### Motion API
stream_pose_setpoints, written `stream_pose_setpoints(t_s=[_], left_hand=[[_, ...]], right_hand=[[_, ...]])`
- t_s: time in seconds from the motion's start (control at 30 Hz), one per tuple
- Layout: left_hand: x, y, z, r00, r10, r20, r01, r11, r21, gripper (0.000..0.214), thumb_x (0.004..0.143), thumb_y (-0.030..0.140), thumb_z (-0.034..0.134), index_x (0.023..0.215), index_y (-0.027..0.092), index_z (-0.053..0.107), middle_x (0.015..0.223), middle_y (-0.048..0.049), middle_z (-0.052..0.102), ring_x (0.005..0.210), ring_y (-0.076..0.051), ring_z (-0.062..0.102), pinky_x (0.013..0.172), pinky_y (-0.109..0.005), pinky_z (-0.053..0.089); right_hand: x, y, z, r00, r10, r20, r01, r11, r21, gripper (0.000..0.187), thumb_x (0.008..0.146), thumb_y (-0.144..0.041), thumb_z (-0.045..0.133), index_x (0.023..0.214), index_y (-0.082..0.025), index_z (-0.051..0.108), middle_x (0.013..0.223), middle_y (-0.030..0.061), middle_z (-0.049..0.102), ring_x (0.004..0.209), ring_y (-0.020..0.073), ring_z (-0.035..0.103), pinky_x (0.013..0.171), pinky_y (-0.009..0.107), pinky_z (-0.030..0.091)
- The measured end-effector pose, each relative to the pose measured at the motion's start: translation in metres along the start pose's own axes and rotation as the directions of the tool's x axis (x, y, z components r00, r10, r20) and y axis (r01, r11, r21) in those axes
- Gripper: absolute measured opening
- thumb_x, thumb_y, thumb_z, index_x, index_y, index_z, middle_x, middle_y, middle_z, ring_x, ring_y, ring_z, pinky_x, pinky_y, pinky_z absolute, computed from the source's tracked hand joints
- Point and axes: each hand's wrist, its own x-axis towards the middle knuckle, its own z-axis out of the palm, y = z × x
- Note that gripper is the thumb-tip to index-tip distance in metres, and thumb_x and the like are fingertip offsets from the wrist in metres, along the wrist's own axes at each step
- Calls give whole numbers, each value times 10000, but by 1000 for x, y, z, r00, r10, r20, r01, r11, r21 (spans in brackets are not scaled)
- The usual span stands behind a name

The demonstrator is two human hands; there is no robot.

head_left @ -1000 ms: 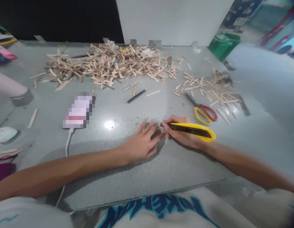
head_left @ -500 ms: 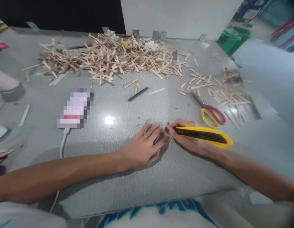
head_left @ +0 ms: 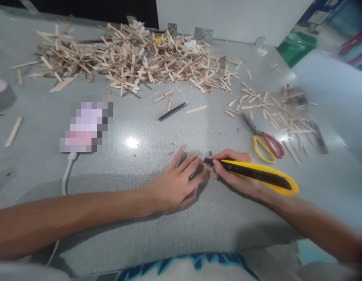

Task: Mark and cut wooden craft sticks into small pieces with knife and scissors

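My right hand [head_left: 235, 182] is closed around a yellow and black utility knife [head_left: 258, 175]. The handle slants back over the wrist, and the dark blade end points left toward my other hand. My left hand [head_left: 175, 183] lies palm down with its fingers spread, fingertips on the table close to the blade. A small piece of wooden stick [head_left: 212, 174] shows between the two hands; how much of it lies under the left fingers is hidden. Beyond the right hand lie scissors [head_left: 265, 147] with one yellow and one red handle loop.
A large heap of wooden sticks [head_left: 134, 62] covers the back of the grey table [head_left: 157, 242]. More sticks [head_left: 286, 113] are scattered at right. A dark pen [head_left: 173, 111] lies mid-table. At left is a blurred-out phone [head_left: 86, 127] on a white cable [head_left: 65, 177]. A green bin [head_left: 296, 47] stands beyond.
The view has shifted slightly, moving the phone left and the scissors right in the picture. The knife has turned a little, its rear end lower. Both hands keep nearly the same pose.
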Motion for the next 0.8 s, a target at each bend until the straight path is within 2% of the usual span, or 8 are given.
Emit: stream_pose_setpoints(t_s=[0.23,0.37,0.67,0.8], left_hand=[[-1,1,1,999,-35,12,35,999,-16,593,1050,293,594,1593,90,469,1567,-330,510,1535,-482,463,1239,-787,326],[-2,1,1,1000,-18,16,18,1000,-2,600,1056,313,588,1600,90,470,1574,-335,509,1539,-491,456,1240,-806,300],[-4,0,1,1000,-1,10,1,1000,6,605,1052,320,601,1592,76,476,1566,-347,510,1535,-502,460,1228,-793,343],[-3,1,0,999,-14,33,13,1000,19,632,1068,340,592,1636,112,434,1584,-336,498,1551,-487,448,1245,-786,321]], right_hand=[[1,3,1,993,-121,-15,120,991,-58,90,964,-146,753,899,-203,779,671,-36,745,553,103,662,560,218,492],[0,4,2,992,-126,-23,124,990,-71,77,966,-162,755,906,-198,785,694,-25,751,552,105,654,557,228,487],[0,3,0,988,-152,13,152,987,-52,71,1001,-206,715,946,-205,761,753,-8,767,598,123,680,587,246,501],[2,1,2,978,-206,14,207,975,-79,192,1047,-236,658,864,-210,709,733,-7,730,609,124,660,591,249,488]])
